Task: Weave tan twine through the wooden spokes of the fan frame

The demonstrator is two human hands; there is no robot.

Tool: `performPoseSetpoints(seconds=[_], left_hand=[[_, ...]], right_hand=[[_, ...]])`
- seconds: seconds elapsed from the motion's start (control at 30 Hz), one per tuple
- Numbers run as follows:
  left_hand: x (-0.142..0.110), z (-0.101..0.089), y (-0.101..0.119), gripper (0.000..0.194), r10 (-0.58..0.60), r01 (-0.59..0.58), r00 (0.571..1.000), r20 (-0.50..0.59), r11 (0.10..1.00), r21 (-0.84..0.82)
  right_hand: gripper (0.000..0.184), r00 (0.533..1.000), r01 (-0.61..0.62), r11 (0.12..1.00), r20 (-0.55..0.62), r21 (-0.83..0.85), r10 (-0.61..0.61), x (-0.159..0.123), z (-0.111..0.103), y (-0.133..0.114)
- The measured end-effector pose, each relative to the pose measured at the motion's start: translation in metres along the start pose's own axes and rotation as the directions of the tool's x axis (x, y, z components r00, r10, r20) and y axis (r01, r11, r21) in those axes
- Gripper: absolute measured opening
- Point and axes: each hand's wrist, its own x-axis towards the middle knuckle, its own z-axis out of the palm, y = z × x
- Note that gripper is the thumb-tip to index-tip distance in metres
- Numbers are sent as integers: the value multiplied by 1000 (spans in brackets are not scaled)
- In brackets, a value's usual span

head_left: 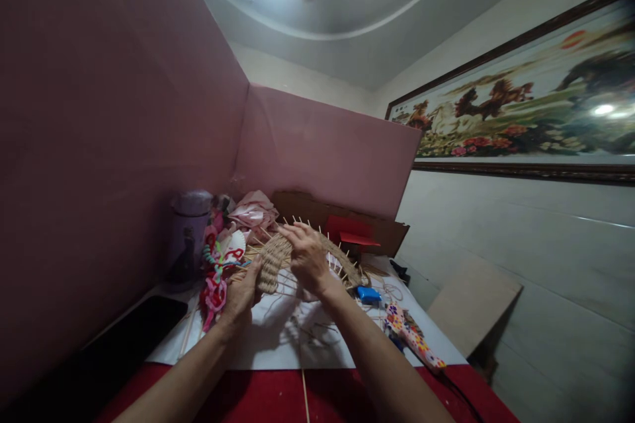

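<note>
A curved band of woven tan rope (272, 268) is held up above the white table sheet, with thin wooden sticks poking out along its edges. Gripping its left end is my left hand (241, 296), thumb lying along the woven side. My right hand (308, 256) bends over the top of the band near its middle, fingers closed on the upper edge. The band's right part arcs down beyond my right wrist. Loose strands of cord (317, 330) lie on the sheet under my hands. My right palm hides part of the weave.
A purple flask (188, 231), colourful craft trimmings (215, 297) and a dark tablet-like slab (159, 317) are on the left. At right lie a blue packet (368, 295) and a flower-patterned glue gun (411, 337) with a cable. Pink panels (322, 152) stand behind and left.
</note>
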Motion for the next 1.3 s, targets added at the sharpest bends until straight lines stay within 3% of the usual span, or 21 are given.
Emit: performPoseSetpoints(seconds=[0.07, 0.13, 0.2, 0.23, 0.3, 0.33, 0.37, 0.43, 0.47, 0.53, 0.67, 0.77, 0.9, 1.1, 1.3], left_hand=[[1, -1, 1, 32, -8, 8, 1000, 6, 1000, -23], [1, -2, 3, 31, -13, 14, 1000, 8, 999, -51], [3, -3, 6, 28, -14, 15, 1000, 3, 996, -88], [3, -3, 9, 25, -16, 16, 1000, -2, 994, -108], [5, -3, 14, 20, -21, 19, 1000, -10, 989, -145], [5, -3, 17, 16, -24, 22, 1000, -11, 987, -160], [6, -3, 19, 13, -27, 25, 1000, -8, 985, -171], [6, -3, 22, 11, -36, 40, 999, 25, 981, -191], [5, -3, 23, 11, -40, 49, 998, 49, 979, -200], [2, -2, 21, 15, -39, 63, 992, 120, 977, -202], [-9, 2, 15, 26, -13, 44, 972, 236, 991, -128], [-20, 6, 13, 28, -15, 37, 972, 235, 995, -92], [-28, 10, 13, 29, -21, 37, 980, 197, 996, -80], [-25, 11, 10, 30, -53, 51, 993, 106, 998, 26], [-24, 9, 0, 35, -41, 38, 998, 53, 998, 45]], right_hand=[[26, 982, -135, 984, -118, 117, 149, -12, -8, -5], [43, 947, -280, 926, -86, 251, 310, -32, -14, -12], [59, 907, -421, 826, 165, 375, 387, -56, -14, -16], [60, 862, -503, 745, 321, 438, 393, -68, -12, -17], [55, 726, -680, 510, 581, 527, 367, -86, -8, -14], [53, 673, -740, 333, 646, 584, 360, -90, -7, -11], [53, 648, -748, 131, 672, 651, 358, -91, -6, -8], [56, 671, -602, -250, 650, 758, 357, -85, -7, -2], [54, 694, -486, -385, 614, 785, 376, -79, -9, 0], [46, 685, -319, -539, 582, 780, 437, -68, -10, 3], [32, 535, -218, -620, 623, 754, 570, -65, -4, 8], [31, 486, -183, -639, 634, 747, 602, -76, 4, 15], [31, 466, -132, -637, 615, 760, 637, -86, 9, 22], [34, 484, -127, -644, 614, 754, 623, -86, 10, 20], [30, 466, -114, -656, 623, 746, 628, -86, 6, 20]])
